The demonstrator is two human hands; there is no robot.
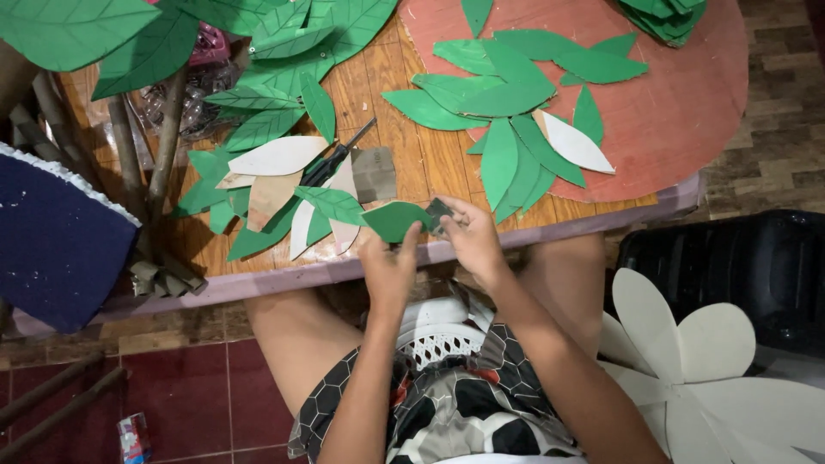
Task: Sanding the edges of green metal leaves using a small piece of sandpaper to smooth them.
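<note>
My left hand point(388, 268) pinches the near end of a green paper leaf point(394, 219) just above the front edge of the wooden table point(404, 94). My right hand point(468, 236) holds a small dark grey piece point(439, 215) against the leaf's right tip. Both hands are close together over my lap. Scissors point(337, 160) with black handles lie on the table behind the leaf, among other cut-outs.
Piles of green and white paper leaves point(507, 103) cover the table and a round red board point(679, 112). Brown branches point(163, 146) and a dark blue foam panel point(56, 249) stand at left. A white paper flower point(687, 361) and black chair point(756, 266) sit at right.
</note>
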